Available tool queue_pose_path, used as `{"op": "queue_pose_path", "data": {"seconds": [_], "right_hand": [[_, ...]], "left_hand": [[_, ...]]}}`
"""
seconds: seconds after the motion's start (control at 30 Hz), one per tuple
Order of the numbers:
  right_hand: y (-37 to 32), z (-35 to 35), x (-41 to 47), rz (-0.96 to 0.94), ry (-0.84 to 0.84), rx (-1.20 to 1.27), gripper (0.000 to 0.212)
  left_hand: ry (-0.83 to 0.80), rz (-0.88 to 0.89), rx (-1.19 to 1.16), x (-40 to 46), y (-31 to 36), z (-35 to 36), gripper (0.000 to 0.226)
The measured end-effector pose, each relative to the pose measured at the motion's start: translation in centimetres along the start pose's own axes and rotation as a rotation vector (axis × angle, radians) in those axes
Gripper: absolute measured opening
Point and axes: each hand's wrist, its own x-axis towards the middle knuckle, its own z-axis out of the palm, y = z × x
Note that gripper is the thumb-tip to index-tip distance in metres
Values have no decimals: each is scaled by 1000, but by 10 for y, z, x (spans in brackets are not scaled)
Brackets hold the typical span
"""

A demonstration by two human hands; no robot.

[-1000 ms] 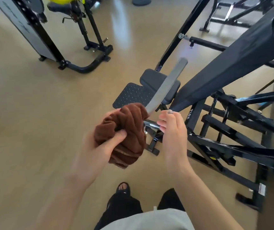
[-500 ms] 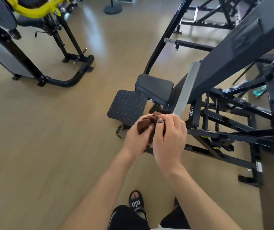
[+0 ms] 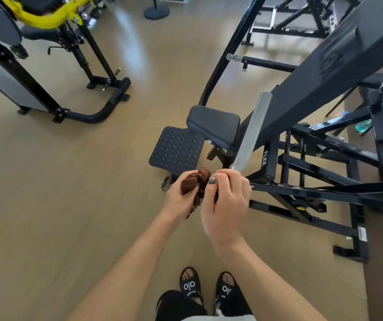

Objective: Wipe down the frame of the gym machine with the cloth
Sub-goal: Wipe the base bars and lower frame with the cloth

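A bunched brown cloth (image 3: 194, 181) sits in my left hand (image 3: 181, 196), whose fingers curl round it. My right hand (image 3: 226, 200) is beside it, fingers curled over the lower end of a grey metal bar (image 3: 252, 133) that rises up and to the right; its thumb touches the cloth. The black gym machine frame (image 3: 301, 193) spreads to the right, with a wide sloping black beam (image 3: 339, 63) above and a padded seat (image 3: 213, 126) and a studded foot plate (image 3: 177, 149) just beyond my hands.
Another machine with a yellow arm (image 3: 44, 18) and a curved black base (image 3: 93, 114) stands at the left. More black frames (image 3: 288, 22) and a round stand base (image 3: 157, 11) sit at the back. My sandalled feet (image 3: 206, 288) are on the tan floor below.
My hands have come together and moved away from me toward the bar's lower end; the cloth looks smaller and more tightly bunched. The view has tilted to show my feet.
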Motion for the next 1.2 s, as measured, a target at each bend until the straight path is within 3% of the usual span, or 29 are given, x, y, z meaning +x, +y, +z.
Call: {"op": "queue_pose_path", "data": {"seconds": [0.1,0.23,0.4,0.5,0.63,0.7,0.8,0.87,0.93,1.0,1.2], "right_hand": [[1,-1,-1,-2,-15,12,28],[3,2,-2,3,7,-24,31],[7,10,-3,-58,77,-74,34],[11,14,-4,-102,118,-135,29],[9,22,-2,-92,203,-235,24],[7,23,-3,-88,212,-288,23],[6,21,-4,-87,185,-362,22],[3,23,-5,-49,189,-409,21],[-1,26,-6,-17,197,-436,22],[-3,27,-5,-15,207,-454,25],[-1,24,-4,-71,208,-464,25]], "left_hand": [[-61,126,-64,-18,11,5,27],[-87,112,-121,-11,8,6,19],[-16,-86,-41,30,-30,-7,16],[-74,-260,71,65,-57,-22,20],[-134,-310,180,82,-66,-32,26],[-222,-196,144,75,-58,-35,28],[-387,112,-33,51,-34,-31,32],[-474,191,-117,41,-26,-31,37],[-548,128,-166,48,-24,-35,37],[-567,65,-65,65,-28,-41,31],[-462,-140,264,102,-50,-53,20]]}}
